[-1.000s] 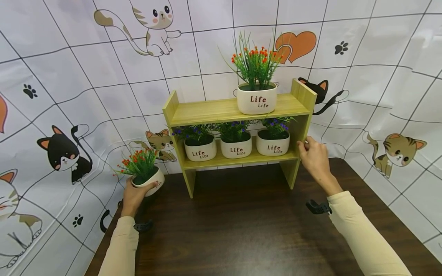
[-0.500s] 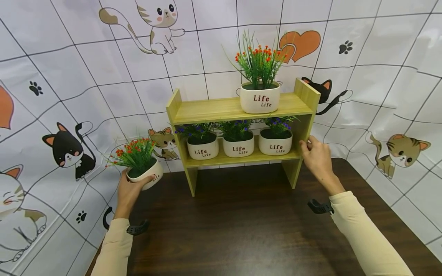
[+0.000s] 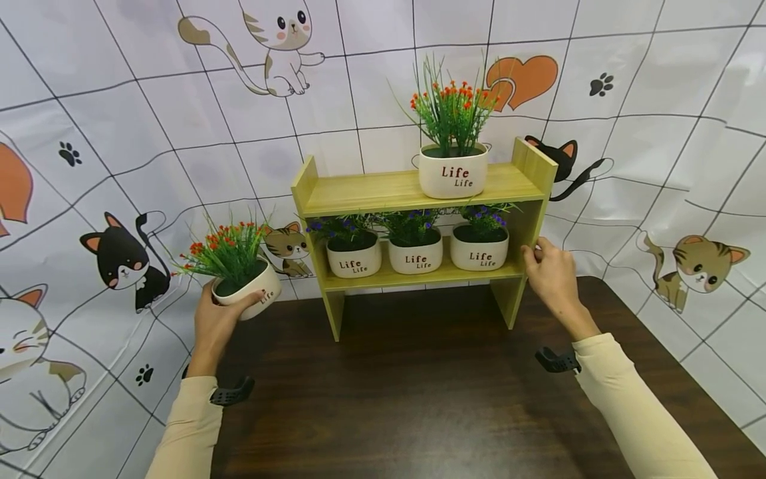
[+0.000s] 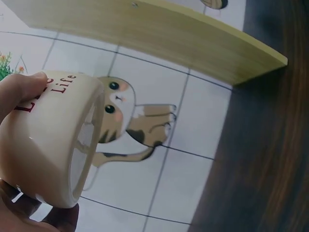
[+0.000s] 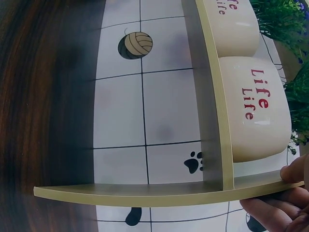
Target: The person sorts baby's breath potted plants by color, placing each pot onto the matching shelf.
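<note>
My left hand (image 3: pixel 214 326) grips a white oval flowerpot (image 3: pixel 271 287) of orange artificial flowers, thumb across its lettered front. The pot is tilted and off the table, left of a two-tier wooden shelf (image 3: pixel 359 189). In the left wrist view, the underside of the flowerpot (image 4: pixel 53 140) shows a hollow base. My right hand (image 3: pixel 552 276) pinches the front edge of the shelf's right side panel, thumb inside and fingers outside. Another orange-flowered pot (image 3: pixel 453 178) stands on the top tier, toward the right. Three purple-flowered pots line the lower tier, the middle one (image 3: pixel 415 257) among them.
The shelf stands at the back of a dark wooden table (image 3: pixel 383 399). Behind it and to the sides hangs a white wall covering (image 3: pixel 335 100) with cat prints and grid lines. Dark straps circle both wrists.
My left hand has lifted the orange-flowered pot slightly upward and to the left. The right hand keeps its hold on the shelf panel; the head view has shifted a little.
</note>
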The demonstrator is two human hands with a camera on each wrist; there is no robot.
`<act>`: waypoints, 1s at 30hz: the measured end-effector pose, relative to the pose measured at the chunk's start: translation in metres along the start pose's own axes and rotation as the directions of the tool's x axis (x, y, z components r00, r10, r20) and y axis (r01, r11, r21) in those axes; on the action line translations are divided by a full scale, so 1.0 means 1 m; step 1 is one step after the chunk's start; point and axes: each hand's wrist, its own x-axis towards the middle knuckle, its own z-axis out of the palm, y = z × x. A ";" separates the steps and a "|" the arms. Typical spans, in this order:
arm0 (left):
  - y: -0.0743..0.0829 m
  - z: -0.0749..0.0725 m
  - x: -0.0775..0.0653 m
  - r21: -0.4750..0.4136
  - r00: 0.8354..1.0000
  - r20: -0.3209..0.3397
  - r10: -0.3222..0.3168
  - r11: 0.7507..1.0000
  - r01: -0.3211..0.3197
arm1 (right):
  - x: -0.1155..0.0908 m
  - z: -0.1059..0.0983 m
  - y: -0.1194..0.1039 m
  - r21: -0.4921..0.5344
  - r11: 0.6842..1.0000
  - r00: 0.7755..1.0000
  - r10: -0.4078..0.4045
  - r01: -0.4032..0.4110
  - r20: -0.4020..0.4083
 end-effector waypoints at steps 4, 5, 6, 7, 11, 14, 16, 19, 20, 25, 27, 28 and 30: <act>0.010 -0.003 -0.002 -0.020 1.000 -0.009 -0.005 1.000 0.005 | 0.000 0.000 0.000 -0.006 1.000 1.000 -0.008 0.008 0.001; 0.012 -0.004 -0.002 -0.024 1.000 -0.011 -0.005 1.000 0.005 | 0.000 0.000 0.000 -0.006 1.000 1.000 -0.009 0.009 0.001; 0.015 -0.005 -0.003 -0.026 1.000 -0.014 -0.003 1.000 0.003 | 0.000 0.000 0.000 -0.005 1.000 1.000 -0.008 0.008 0.001; 0.018 -0.005 -0.003 -0.031 1.000 -0.016 -0.003 1.000 0.002 | 0.000 0.000 0.000 -0.005 1.000 1.000 -0.010 0.010 0.000; 0.029 -0.010 -0.003 -0.054 1.000 -0.014 0.010 0.998 -0.010 | 0.000 0.000 0.000 -0.003 1.000 1.000 -0.010 0.010 -0.003; 0.036 -0.013 -0.003 -0.077 1.000 -0.006 0.014 0.997 -0.014 | 0.000 0.000 0.000 -0.002 1.000 1.000 -0.015 0.015 -0.005; 0.041 -0.016 -0.002 -0.087 1.000 -0.002 0.014 0.996 -0.014 | 0.000 0.000 0.000 0.000 1.000 1.000 -0.014 0.014 -0.006; 0.048 -0.019 0.000 -0.102 1.000 -0.004 0.015 0.995 -0.016 | 0.000 0.000 0.000 0.000 1.000 1.000 -0.012 0.012 -0.007; 0.049 -0.020 0.000 -0.108 1.000 -0.005 0.015 0.994 -0.016 | 0.000 0.000 0.000 -0.001 1.000 1.000 -0.011 0.011 -0.007; 0.060 -0.025 0.001 -0.135 1.000 0.001 0.025 0.990 -0.025 | 0.000 0.000 0.000 -0.001 1.000 1.000 -0.006 0.006 -0.003; 0.064 -0.027 0.001 -0.126 0.999 0.007 0.033 0.991 -0.032 | 0.000 0.000 0.000 0.000 1.000 1.000 -0.004 0.004 -0.001; 0.066 -0.027 0.001 -0.121 0.999 0.009 0.038 0.992 -0.037 | 0.001 0.000 0.000 0.000 1.000 1.000 -0.002 0.002 0.000; 0.070 -0.029 0.001 -0.115 0.999 0.014 0.047 0.992 -0.045 | 0.001 0.000 0.000 -0.003 1.000 1.000 0.000 0.000 0.000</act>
